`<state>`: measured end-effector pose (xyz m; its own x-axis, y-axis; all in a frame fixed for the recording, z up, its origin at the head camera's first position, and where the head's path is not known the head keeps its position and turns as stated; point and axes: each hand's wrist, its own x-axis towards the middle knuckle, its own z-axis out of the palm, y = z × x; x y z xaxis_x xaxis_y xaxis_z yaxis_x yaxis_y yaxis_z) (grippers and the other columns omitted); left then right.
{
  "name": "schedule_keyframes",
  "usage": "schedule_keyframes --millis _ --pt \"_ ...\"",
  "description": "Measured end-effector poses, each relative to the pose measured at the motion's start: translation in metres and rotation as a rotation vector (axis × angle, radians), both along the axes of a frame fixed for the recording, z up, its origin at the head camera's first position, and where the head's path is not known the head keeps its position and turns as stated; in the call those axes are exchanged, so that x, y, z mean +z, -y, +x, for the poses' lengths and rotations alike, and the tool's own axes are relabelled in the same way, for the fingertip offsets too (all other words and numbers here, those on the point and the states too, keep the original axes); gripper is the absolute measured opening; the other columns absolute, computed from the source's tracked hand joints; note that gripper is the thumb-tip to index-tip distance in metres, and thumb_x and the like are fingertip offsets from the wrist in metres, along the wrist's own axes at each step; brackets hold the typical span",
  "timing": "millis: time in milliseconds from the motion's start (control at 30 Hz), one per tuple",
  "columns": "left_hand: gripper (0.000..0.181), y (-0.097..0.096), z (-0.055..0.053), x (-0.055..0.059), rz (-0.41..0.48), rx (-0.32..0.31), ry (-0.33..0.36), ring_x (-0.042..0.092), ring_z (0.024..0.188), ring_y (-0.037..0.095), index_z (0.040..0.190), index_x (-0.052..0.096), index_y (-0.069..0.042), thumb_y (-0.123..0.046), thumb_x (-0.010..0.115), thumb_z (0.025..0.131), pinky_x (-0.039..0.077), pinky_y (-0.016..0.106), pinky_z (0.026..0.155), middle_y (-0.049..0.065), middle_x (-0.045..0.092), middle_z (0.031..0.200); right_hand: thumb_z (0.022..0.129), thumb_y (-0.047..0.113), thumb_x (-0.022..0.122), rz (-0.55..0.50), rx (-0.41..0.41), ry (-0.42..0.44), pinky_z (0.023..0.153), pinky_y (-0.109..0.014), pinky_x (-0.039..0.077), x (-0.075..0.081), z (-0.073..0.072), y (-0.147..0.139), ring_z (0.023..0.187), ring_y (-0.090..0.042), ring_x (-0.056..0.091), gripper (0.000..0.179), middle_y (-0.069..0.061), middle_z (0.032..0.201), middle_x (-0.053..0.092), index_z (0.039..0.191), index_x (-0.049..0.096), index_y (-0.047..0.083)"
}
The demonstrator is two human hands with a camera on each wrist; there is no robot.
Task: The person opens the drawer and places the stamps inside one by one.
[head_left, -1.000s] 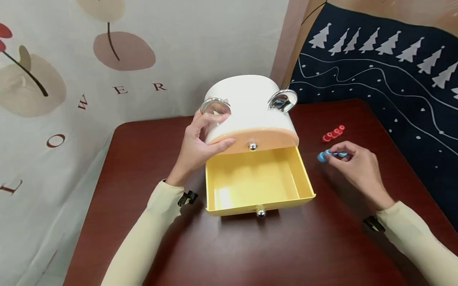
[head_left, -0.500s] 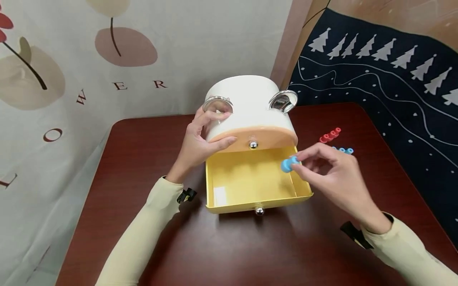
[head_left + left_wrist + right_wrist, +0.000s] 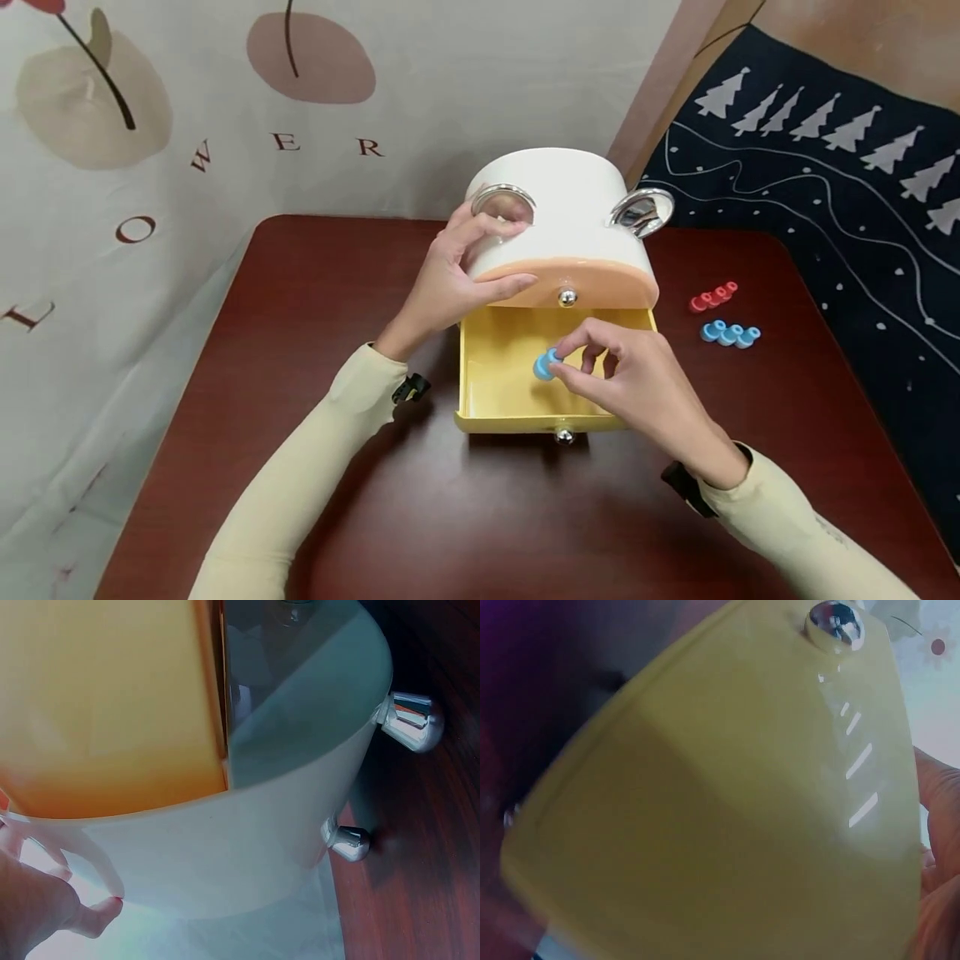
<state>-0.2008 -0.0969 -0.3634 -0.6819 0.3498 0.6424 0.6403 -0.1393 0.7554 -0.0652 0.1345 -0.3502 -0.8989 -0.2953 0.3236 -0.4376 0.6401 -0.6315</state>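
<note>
The right hand (image 3: pixel 637 379) pinches a blue piece (image 3: pixel 543 365) over the yellow drawer (image 3: pixel 491 367), hiding its near right corner; whether the piece touches the bottom I cannot tell. The left hand (image 3: pixel 457 275) grips the white box (image 3: pixel 562 196) at left, its far fingers partly hidden.

The white box (image 3: pixel 570 196) and its yellow drawer (image 3: pixel 495 367) look like smooth, shiny plastic. The knobs (image 3: pixel 567 297) look like mirror-shiny metal. At 6 o'clock, the table (image 3: pixel 465 517) looks like glossy wood; at 2 o'clock, the blue cloth (image 3: pixel 795 187) looks dull.
</note>
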Motion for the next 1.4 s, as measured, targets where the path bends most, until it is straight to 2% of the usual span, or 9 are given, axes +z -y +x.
schedule_keyframes --millis 100,233,433,633,767,967,1067,1167,1400 --pt "0.047 -0.003 0.006 0.012 -0.024 0.001 0.002 0.041 0.15 0.027 0.12 0.074 0.008 0.007 0.094 0.077 0.035 0.041 0.121 0.024 0.066 0.135 0.09 0.012 0.092 0.019 -0.002 0.007 0.054 -0.026 0.043 -0.005 -0.003 0.007 0.064 -0.004 0.057 0.017 0.019 0.081 0.07 0.095 0.08 0.024" --pt "0.046 -0.006 0.008 0.017 -0.058 0.016 0.013 0.031 0.159 0.03 0.121 0.075 0.006 0.003 0.094 0.079 0.026 0.041 0.126 0.023 0.068 0.134 0.09 0.015 0.092 0.067 0.0 0.052 0.053 -0.028 0.041 -0.008 -0.007 0.017 0.064 -0.004 0.057 0.015 0.016 0.076 0.068 0.095 0.08 0.022" --pt "0.047 -0.006 0.007 0.018 -0.086 0.045 0.031 0.03 0.16 0.022 0.123 0.076 0.003 -0.002 0.095 0.08 0.018 0.044 0.125 0.017 0.07 0.136 0.089 0.024 0.094 0.158 -0.018 0.134 0.056 -0.032 0.045 -0.004 -0.013 0.031 0.064 -0.004 0.057 0.016 0.018 0.07 0.063 0.092 0.079 0.027" --pt "0.046 -0.004 0.008 0.018 -0.079 0.059 0.033 0.03 0.159 0.017 0.123 0.076 0.002 -0.003 0.094 0.081 0.016 0.046 0.125 0.017 0.07 0.137 0.091 0.024 0.092 0.228 0.003 0.13 0.056 -0.033 0.046 -0.001 -0.023 0.047 0.061 -0.004 0.055 0.013 0.017 0.064 0.058 0.091 0.079 0.025" --pt "0.046 -0.002 0.009 0.017 -0.078 0.06 0.05 0.029 0.16 0.02 0.123 0.076 0.002 -0.003 0.094 0.081 0.016 0.046 0.125 0.017 0.07 0.137 0.092 0.022 0.091 0.266 0.012 0.124 0.059 -0.033 0.048 -0.002 -0.027 0.055 0.064 -0.004 0.057 0.012 0.016 0.069 0.063 0.09 0.08 0.025" --pt "0.048 0.006 0.007 0.007 -0.052 0.047 0.016 0.035 0.156 0.023 0.122 0.075 0.005 0.003 0.094 0.078 0.024 0.044 0.126 0.021 0.067 0.137 0.093 0.021 0.09 0.284 0.033 0.134 0.062 -0.033 0.049 -0.006 -0.029 0.069 0.064 -0.004 0.059 0.012 0.016 0.074 0.067 0.09 0.079 0.024" --pt "0.051 0.02 -0.001 -0.006 -0.035 0.05 -0.002 0.045 0.147 0.022 0.123 0.076 0.002 0.006 0.095 0.076 0.038 0.04 0.119 0.017 0.065 0.138 0.093 0.021 0.09 0.27 0.077 0.127 0.06 -0.031 0.048 -0.01 -0.03 0.083 0.062 -0.002 0.058 0.013 0.016 0.074 0.066 0.091 0.078 0.024" --pt "0.055 0.038 -0.007 -0.017 -0.028 0.059 0.013 0.049 0.139 0.023 0.126 0.077 -0.002 0.008 0.096 0.075 0.043 0.036 0.111 0.009 0.065 0.138 0.094 0.021 0.089 0.241 0.125 0.118 0.055 -0.028 0.045 -0.011 -0.03 0.098 0.061 -0.002 0.056 0.014 0.014 0.071 0.063 0.092 0.075 0.024" --pt "0.054 0.07 -0.004 -0.019 0.0 0.084 0.012 0.047 0.137 0.031 0.126 0.077 -0.001 0.007 0.094 0.075 0.046 0.035 0.105 0.011 0.068 0.136 0.098 0.024 0.086 0.199 0.135 0.077 0.055 -0.026 0.044 -0.004 -0.027 0.11 0.063 -0.003 0.055 0.013 0.012 0.074 0.064 0.106 0.076 0.019"
